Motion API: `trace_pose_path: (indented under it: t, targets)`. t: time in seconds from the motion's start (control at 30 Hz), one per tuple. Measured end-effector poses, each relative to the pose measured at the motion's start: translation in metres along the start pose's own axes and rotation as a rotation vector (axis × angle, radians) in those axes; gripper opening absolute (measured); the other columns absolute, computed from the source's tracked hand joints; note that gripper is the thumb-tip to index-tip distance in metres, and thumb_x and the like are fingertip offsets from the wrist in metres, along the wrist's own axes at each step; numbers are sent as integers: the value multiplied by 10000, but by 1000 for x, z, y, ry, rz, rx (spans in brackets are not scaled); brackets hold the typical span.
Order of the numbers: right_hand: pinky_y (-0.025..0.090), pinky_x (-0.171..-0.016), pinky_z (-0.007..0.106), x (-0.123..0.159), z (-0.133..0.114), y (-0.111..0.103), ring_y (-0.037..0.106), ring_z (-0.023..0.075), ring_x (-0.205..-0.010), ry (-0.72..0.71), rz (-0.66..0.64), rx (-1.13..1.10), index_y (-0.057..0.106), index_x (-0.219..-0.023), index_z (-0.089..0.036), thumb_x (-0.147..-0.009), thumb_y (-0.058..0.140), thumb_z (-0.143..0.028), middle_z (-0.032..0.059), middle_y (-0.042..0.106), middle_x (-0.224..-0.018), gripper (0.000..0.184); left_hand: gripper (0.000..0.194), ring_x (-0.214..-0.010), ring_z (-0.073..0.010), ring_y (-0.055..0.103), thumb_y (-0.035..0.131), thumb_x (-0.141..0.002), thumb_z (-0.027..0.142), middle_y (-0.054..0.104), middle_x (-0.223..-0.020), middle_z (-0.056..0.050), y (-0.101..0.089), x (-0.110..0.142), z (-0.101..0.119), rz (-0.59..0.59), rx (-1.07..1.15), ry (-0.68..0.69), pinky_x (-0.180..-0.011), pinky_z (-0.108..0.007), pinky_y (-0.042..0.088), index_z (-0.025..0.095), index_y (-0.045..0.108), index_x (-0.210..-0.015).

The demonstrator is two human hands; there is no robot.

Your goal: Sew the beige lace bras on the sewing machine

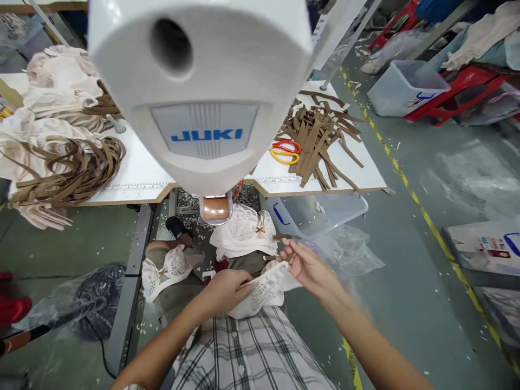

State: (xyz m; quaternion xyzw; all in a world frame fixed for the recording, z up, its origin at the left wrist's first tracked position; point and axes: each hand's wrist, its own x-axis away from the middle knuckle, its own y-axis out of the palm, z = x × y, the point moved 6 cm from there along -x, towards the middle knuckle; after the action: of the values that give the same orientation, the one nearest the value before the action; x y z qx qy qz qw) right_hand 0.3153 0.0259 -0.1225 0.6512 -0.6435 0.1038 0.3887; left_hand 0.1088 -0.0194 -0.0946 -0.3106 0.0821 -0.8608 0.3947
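Over my lap, my left hand (pixel 226 292) is closed on the edge of a white lace bra (pixel 264 290). Close to the bra's upper right edge, my right hand (pixel 301 262) pinches a short brown strap (pixel 281 237) between thumb and fingers. Another white bra with a small brown bow (pixel 246 230) lies just beyond, under the head of the sewing machine (pixel 199 97). A third bra (pixel 170 271) rests on my left thigh.
Brown strap pieces (pixel 319 135) and scissors with red and yellow handles (pixel 285 151) lie on the table's right side. White bras with brown straps (pixel 69 162) are heaped at left. A clear plastic bin (pixel 320 214) stands below the table edge.
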Motion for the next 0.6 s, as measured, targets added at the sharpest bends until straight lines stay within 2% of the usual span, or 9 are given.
trace_pose_path:
  t: [0.1,0.2,0.27,0.33,0.43,0.5,0.57,0.6]
  targets:
    - [569,-587,239,-21,-20,-35,519,87,-525,-105,126,-145,596,-836,-228,-745,785,-398,-84,446,-584,269,247,-674,-166,556,462,-909,238,654,-727,-22,-21,21,-25,-16,-131,-48,-611,-265,330,197,641,-743]
    - [550,-525,188,-29,-53,-77,389,38,-416,-206,261,-281,559,-800,-215,-794,758,-332,-117,371,-545,230,306,-745,-195,601,389,-949,285,686,-804,-48,-52,38,-50,35,-156,-103,-642,-271,375,207,648,-806]
    - [513,-485,145,-29,-74,-100,352,14,-395,-270,354,-362,545,-808,-201,-834,732,-309,-124,376,-553,218,302,-802,-217,634,409,-945,363,709,-859,-56,-70,42,-71,115,-106,-182,-666,-275,422,220,665,-875]
    - [485,-461,123,-27,-94,-114,350,3,-393,-338,429,-396,538,-811,-188,-872,696,-305,-120,394,-565,207,304,-781,-224,650,473,-904,453,716,-841,-51,-84,39,-92,277,-18,-278,-659,-277,464,222,671,-909]
    - [445,-451,97,-26,-118,-120,343,-4,-401,-450,505,-386,524,-813,-182,-934,603,-301,-113,405,-575,188,359,-761,-221,669,479,-881,480,716,-823,-58,-95,28,-112,582,39,-371,-665,-283,508,183,617,-1030]
    - [371,-406,80,-26,-123,-112,295,-2,-391,-525,538,-372,506,-815,-192,-946,569,-335,-118,382,-565,205,402,-827,-238,687,423,-914,438,723,-909,-100,-97,20,-114,736,0,-415,-700,-308,520,148,518,-1177]
    - [270,-352,99,-28,-118,-89,241,14,-381,-545,479,-266,510,-831,-206,-912,597,-419,-126,338,-542,244,418,-929,-279,685,369,-946,393,708,-1029,-158,-98,13,-108,836,-73,-452,-735,-352,516,134,429,-1268]
    - [241,-343,118,-29,-111,-71,239,24,-384,-526,409,-175,525,-838,-209,-875,635,-451,-125,331,-531,268,408,-968,-299,677,361,-952,383,699,-1066,-172,-99,12,-101,872,-111,-466,-750,-371,510,141,425,-1274]
